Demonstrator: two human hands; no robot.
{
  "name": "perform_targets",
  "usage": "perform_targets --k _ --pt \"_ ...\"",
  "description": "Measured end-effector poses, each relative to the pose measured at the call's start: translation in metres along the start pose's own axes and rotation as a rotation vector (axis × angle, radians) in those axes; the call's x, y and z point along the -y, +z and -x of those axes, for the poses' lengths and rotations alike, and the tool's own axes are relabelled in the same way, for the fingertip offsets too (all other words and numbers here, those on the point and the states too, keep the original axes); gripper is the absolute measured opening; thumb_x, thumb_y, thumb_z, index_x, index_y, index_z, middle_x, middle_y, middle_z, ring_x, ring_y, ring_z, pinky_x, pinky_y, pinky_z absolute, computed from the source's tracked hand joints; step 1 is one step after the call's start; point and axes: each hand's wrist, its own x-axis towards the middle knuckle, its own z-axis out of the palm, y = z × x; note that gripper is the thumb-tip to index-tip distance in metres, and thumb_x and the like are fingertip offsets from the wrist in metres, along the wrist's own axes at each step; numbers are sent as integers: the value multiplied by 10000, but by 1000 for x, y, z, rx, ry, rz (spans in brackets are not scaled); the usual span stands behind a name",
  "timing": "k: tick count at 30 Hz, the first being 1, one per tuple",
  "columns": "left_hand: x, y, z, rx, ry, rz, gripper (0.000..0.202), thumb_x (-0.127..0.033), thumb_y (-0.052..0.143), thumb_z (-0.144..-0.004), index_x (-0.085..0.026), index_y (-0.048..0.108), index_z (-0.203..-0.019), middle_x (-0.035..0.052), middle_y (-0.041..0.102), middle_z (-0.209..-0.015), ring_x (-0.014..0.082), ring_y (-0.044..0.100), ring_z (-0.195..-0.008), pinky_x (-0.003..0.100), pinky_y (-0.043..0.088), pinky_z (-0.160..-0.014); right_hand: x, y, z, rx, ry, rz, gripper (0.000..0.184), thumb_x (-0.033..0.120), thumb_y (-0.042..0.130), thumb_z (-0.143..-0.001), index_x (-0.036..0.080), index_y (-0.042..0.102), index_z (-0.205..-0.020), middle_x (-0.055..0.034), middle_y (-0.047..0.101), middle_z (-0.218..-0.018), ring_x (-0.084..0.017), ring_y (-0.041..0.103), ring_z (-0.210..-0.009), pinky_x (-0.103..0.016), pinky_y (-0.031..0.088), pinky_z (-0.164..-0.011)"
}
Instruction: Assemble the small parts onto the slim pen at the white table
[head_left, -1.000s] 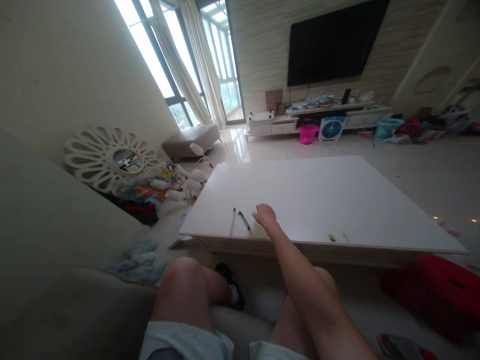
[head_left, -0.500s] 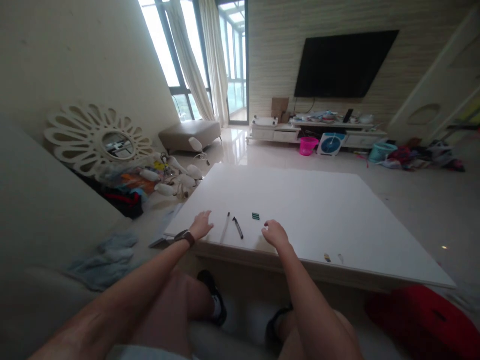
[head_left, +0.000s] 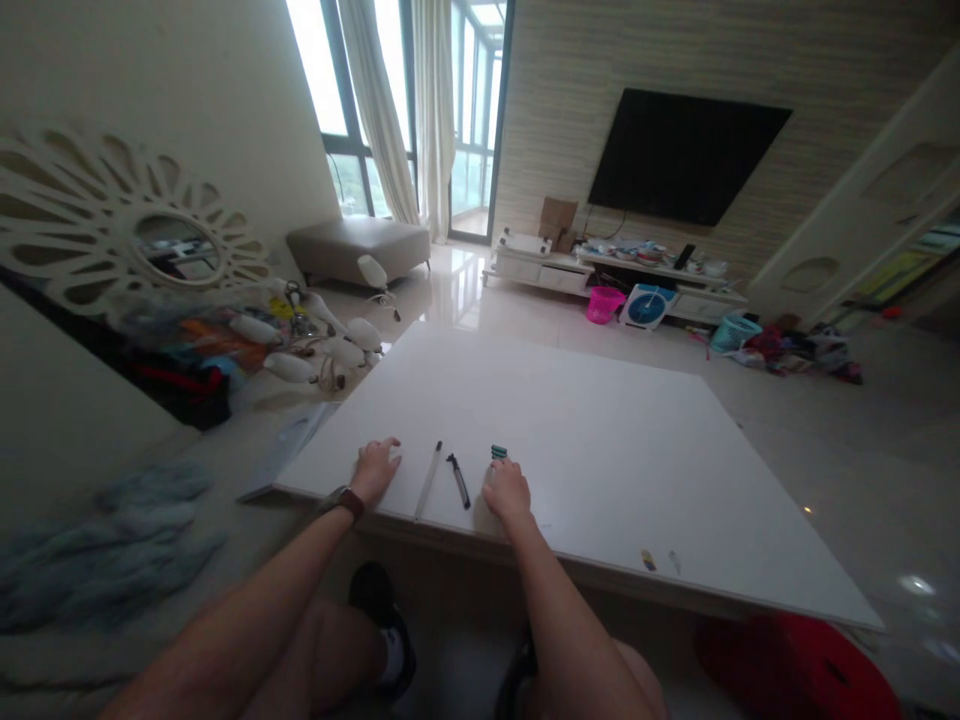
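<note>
I sit at a low white table [head_left: 600, 430]. My left hand [head_left: 373, 470], a watch on its wrist, rests flat near the table's front edge with fingers spread, holding nothing. A thin white stick [head_left: 428, 480] and a black pen [head_left: 458, 480] lie side by side between my hands. My right hand [head_left: 506, 490] lies on the table just right of the pen, fingers loosely curled with nothing seen in them. A small green object [head_left: 499, 453] sits on the table right beyond its fingertips.
Two tiny items [head_left: 646, 560] lie near the table's front edge at right. A red cushion [head_left: 795, 670] sits on the floor below right. A flower-shaped mirror [head_left: 112, 235] and clutter stand left; blue cloth [head_left: 97, 540] lies beside me. TV [head_left: 682, 155] and cabinet beyond.
My left hand came into view and settled flat on the table. My right hand drew back from the small green object and now lies just short of it. The view moved closer.
</note>
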Motion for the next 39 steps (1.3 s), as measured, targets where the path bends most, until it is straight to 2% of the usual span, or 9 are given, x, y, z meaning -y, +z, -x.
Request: perform_targets --k 5,10,14,20,24,27,30,34,39 --pt "-47 5 18 -32 -87 588 410 -371 547 -903 -150 499 -1245 159 595 -1214 226 628 -1070 374 542 -891 4 3 -1 -52 19 36 480 154 524 -881 180 539 -1360 -138 555 -1402 -261 465 -1312 -348 447 -991" --pt "-103 25 47 86 -145 1032 342 -236 634 -883 -123 522 -1186 120 635 -1059 124 661 -844 323 566 -869 6 7 6 -48 14 47 309 96 434 -926 171 685 -1090 -141 650 -1193 -247 563 -1167 -320 463 -919" --pt "-130 30 59 237 -178 1233 229 -150 696 -844 -104 604 -1048 85 664 -918 92 642 -755 273 559 -859 -3 7 16 -28 20 8 292 107 427 -946 152 709 -1007 -152 679 -1098 -247 613 -1095 -319 476 -882" --pt "-141 27 64 465 -228 1305 305 -127 754 -794 -126 624 -1070 72 681 -885 151 692 -789 286 582 -745 -23 -11 15 -57 84 -166 244 136 475 -939 147 715 -977 -137 728 -1059 -219 688 -1008 -300 497 -898" --pt "-146 25 61 498 -196 1258 326 -129 767 -772 -151 611 -1057 87 692 -989 173 720 -818 278 570 -715 -22 -36 5 -117 81 -370 293 246 398 -996 163 638 -1142 -87 729 -1052 -152 730 -805 -243 553 -722" --pt "-153 22 57 518 -210 1316 225 -182 694 -831 -153 606 -1036 113 703 -1032 196 732 -804 318 577 -741 -18 -55 1 -240 43 -711 278 353 497 -951 157 629 -1098 -77 725 -942 -175 731 -731 -262 569 -647" --pt "-158 18 56 542 -263 1401 173 -256 565 -909 -136 621 -1019 139 705 -1032 228 737 -787 342 579 -728 -11 -68 1 -411 10 -941 233 378 642 -847 164 673 -932 -61 723 -816 -210 717 -743 -319 577 -709" --pt "-159 17 58 569 -334 1446 252 -284 499 -941 -110 646 -1048 161 704 -1039 244 735 -801 357 578 -756 6 -79 6 -457 -24 -1040 166 333 678 -810 174 710 -844 -47 733 -782 -201 698 -731 -324 563 -714" --pt "-156 22 62 549 -351 1520 301 -313 418 -991 -115 641 -954 149 703 -981 225 710 -763 367 580 -751 27 -83 18 -430 -170 -883 89 258 667 -827 204 730 -795 -27 723 -802 -188 671 -775 -315 536 -736"
